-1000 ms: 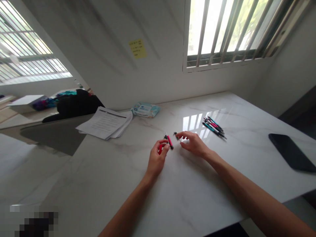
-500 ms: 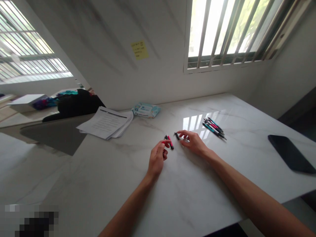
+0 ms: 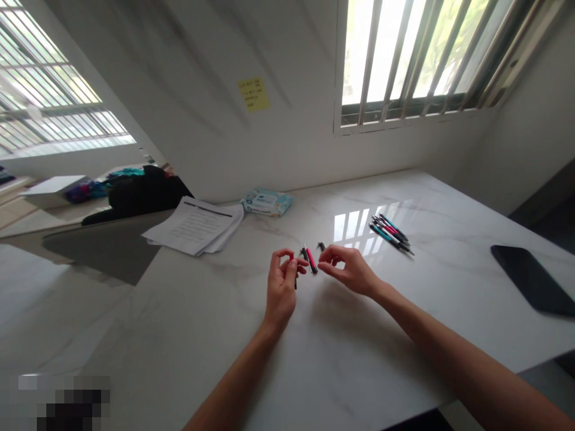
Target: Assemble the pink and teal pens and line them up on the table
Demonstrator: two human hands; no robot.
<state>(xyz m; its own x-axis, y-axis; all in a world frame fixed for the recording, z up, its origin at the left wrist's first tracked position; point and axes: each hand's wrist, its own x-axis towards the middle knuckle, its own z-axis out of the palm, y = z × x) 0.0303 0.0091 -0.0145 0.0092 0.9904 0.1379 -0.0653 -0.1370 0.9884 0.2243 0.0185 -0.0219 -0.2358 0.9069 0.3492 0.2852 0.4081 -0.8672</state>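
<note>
My left hand is closed around a pen with a red part showing at the thumb and a dark end below the fingers. Most of that pen is hidden by the hand. Just right of it, pen parts in red and black lie side by side on the table. My right hand has thumb and fingertips brought together beside them. Whether a small piece sits in that pinch I cannot make out. A short black pen part lies on the table just beyond the right fingers.
Several teal, red and black pens lie bunched at the right of the marble-patterned table. A dark phone-like slab rests farther right. Printed papers and a pack of wipes are near the wall, below a yellow note.
My right hand has drawn back from the short black part toward me, its fingertips now together. My left hand has shifted slightly left and turned, still holding the red pen.
</note>
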